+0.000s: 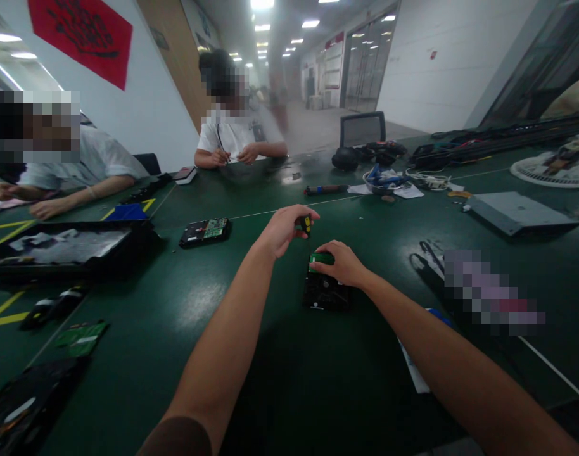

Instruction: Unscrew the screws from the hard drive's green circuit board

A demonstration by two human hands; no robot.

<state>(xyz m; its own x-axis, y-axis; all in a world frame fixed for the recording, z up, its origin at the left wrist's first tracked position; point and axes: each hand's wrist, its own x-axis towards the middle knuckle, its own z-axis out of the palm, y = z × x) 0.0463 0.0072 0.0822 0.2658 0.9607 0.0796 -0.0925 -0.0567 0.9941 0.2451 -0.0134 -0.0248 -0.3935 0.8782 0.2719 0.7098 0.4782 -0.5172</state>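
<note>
A black hard drive (325,291) with a green circuit board (320,258) at its far end lies on the green table in front of me. My right hand (339,261) grips the drive's far part, thumb and fingers over the board. Just beyond it, my left hand (289,229) is closed round a small screwdriver (306,224) with a yellow and black handle. The screwdriver points down toward the drive's far left corner; whether its tip touches is too small to tell. Left of my hands lies another hard drive (204,232), its circuit board facing up.
A black tray (147,235) with clear plastic inside stands left, near a loose green board (83,339). On the right are a grey metal box (520,212), a lanyard (432,256) and a white fan grille (550,170). Two people (242,136) sit across the table.
</note>
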